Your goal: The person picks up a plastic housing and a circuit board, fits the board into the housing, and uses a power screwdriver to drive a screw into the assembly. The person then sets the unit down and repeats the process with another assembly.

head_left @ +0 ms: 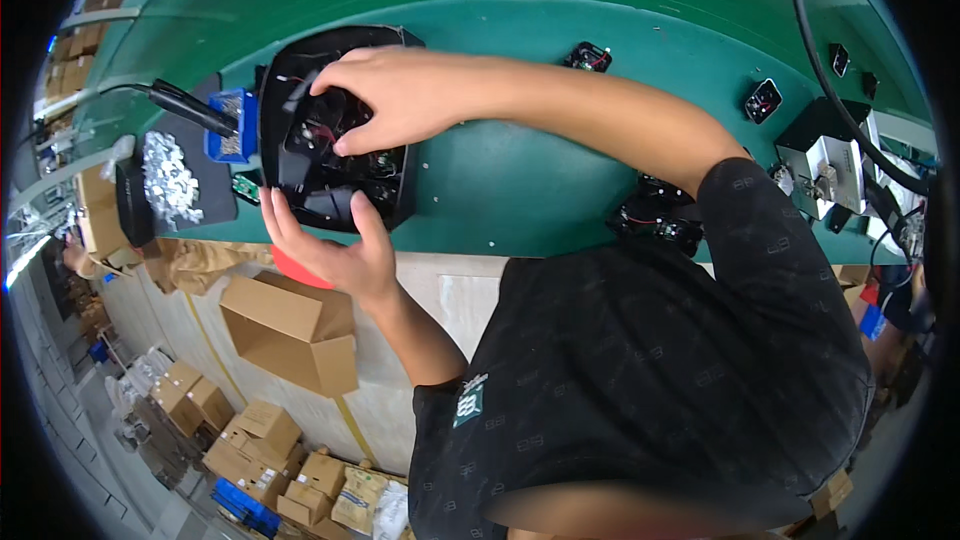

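Observation:
A black bin (408, 190) at the left of the green bench holds several black plastic housings with thin wires. My right hand (400, 95) reaches across into it, thumb and fingers curled round a black housing (312, 136) with reddish wires inside. At the bin's near edge is my left hand (335, 252), palm up, thumb and fingers spread apart. A dark plastic part (333, 207) lies just beyond it; whether the fingers touch it is unclear. Beside the left fingertips rests a small green circuit board (246, 188).
Left of the bin stand a blue tray (230, 145) of small metal parts, a black corded tool (190, 106) and a pile of silvery pieces (170, 178). More housings (588, 57) lie along the green bench (500, 180). An open carton (290, 330) sits below the edge.

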`<state>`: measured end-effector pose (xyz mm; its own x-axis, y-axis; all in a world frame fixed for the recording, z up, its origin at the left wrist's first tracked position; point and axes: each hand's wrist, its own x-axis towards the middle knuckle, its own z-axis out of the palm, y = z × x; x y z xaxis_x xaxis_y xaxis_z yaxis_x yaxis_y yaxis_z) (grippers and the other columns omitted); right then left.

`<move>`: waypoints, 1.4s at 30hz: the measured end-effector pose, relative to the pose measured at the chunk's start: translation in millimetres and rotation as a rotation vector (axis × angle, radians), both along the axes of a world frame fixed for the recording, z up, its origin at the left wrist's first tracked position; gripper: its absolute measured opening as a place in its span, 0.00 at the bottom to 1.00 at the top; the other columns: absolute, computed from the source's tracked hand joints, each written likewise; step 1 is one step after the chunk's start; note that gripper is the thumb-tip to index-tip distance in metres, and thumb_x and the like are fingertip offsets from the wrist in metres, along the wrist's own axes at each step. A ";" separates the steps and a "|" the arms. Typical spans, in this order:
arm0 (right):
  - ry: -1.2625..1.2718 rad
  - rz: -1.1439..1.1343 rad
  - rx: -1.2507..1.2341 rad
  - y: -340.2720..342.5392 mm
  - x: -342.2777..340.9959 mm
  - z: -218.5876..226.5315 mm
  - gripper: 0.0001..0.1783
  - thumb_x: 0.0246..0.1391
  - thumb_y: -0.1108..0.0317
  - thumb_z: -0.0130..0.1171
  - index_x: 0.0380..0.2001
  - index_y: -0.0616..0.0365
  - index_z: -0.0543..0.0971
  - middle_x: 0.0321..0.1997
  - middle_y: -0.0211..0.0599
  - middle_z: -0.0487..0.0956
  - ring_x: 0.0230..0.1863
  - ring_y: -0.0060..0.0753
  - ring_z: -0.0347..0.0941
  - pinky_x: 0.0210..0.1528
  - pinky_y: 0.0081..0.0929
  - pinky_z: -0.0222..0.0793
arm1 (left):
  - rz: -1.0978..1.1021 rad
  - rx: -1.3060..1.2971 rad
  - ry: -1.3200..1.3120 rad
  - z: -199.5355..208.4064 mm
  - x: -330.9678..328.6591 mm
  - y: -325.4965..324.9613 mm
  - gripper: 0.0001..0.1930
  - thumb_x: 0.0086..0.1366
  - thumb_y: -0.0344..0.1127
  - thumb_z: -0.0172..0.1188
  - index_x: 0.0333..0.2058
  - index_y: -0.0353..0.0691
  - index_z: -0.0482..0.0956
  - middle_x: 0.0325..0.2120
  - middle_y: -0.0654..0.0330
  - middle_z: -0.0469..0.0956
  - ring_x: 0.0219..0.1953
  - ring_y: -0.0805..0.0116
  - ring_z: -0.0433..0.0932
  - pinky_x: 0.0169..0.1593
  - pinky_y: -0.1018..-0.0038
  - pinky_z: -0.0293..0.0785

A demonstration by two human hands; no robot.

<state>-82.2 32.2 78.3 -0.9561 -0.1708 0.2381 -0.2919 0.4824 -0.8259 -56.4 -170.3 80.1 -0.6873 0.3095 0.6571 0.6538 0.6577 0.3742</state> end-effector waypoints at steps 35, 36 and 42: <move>-0.176 -1.303 0.486 69.6 355.3 -69.2 0.33 0.43 0.55 0.67 0.54 0.51 0.72 0.66 0.49 0.59 0.69 0.59 0.47 0.68 0.49 0.43 | -1.178 -0.275 -0.381 -76.0 143.7 173.9 0.32 0.44 0.45 0.71 0.50 0.48 0.73 0.55 0.49 0.64 0.58 0.47 0.62 0.58 0.53 0.60; -0.155 -1.281 0.454 67.4 350.3 -72.3 0.33 0.42 0.54 0.67 0.53 0.51 0.73 0.66 0.49 0.59 0.69 0.59 0.47 0.68 0.49 0.42 | -1.156 -0.261 -0.390 -76.5 144.3 175.1 0.33 0.43 0.45 0.71 0.51 0.48 0.73 0.56 0.49 0.64 0.58 0.47 0.62 0.58 0.54 0.60; -0.064 -1.143 0.379 61.2 322.6 -75.0 0.32 0.40 0.57 0.68 0.52 0.52 0.74 0.65 0.48 0.61 0.68 0.58 0.50 0.67 0.49 0.46 | -1.059 -0.165 -0.380 -83.9 128.1 162.1 0.31 0.41 0.45 0.72 0.47 0.46 0.76 0.54 0.51 0.67 0.56 0.48 0.65 0.55 0.54 0.63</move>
<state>240.4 93.4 3.3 -0.6087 0.7335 0.3025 0.4985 0.6501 -0.5735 71.7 -8.2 -3.9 -0.1750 0.9167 0.3592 0.7730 -0.0980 0.6268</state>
